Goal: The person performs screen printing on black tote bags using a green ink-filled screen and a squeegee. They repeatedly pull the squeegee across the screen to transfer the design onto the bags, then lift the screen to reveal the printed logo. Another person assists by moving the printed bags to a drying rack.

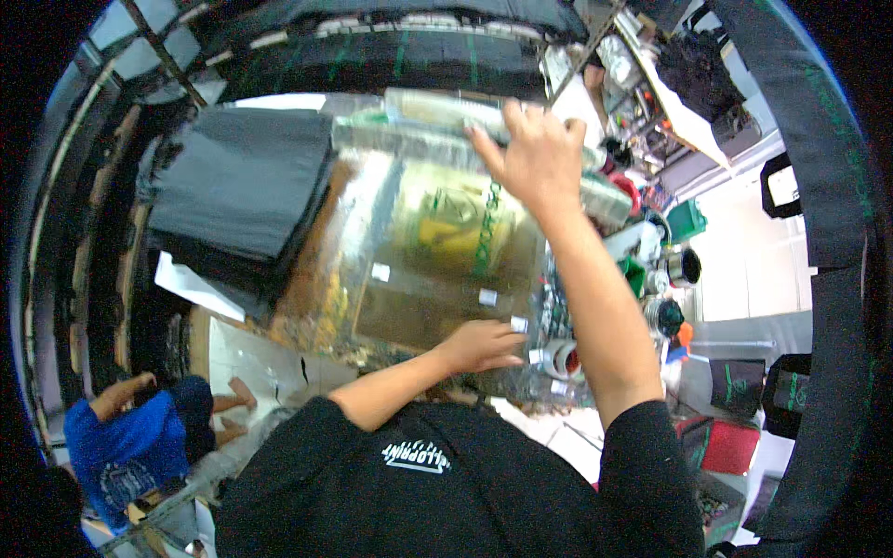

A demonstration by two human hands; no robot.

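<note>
A screen-printing frame [420, 149] with a yellowish see-through mesh and green lettering lies across the work table in front of me. My right hand [541, 158] reaches to its far side, fingers curled over the far bar and thumb toward the left. Motion blurs the bar, so its exact edge is hard to make out. Near the table's front edge, my left hand [482, 347] has its fingers stretched to the right and apart, just above the brown board [409, 312]. Nothing shows in that hand. Small white tags [487, 297] dot the board and the surface around it.
Dark folded cloth [242, 177] is stacked at the left. Pots and containers crowd the right side, among them a green container [686, 220] and a dark-mouthed can [686, 266]. A person in a blue shirt [130, 446] sits low at the left. Black printed cloth [842, 186] hangs far right.
</note>
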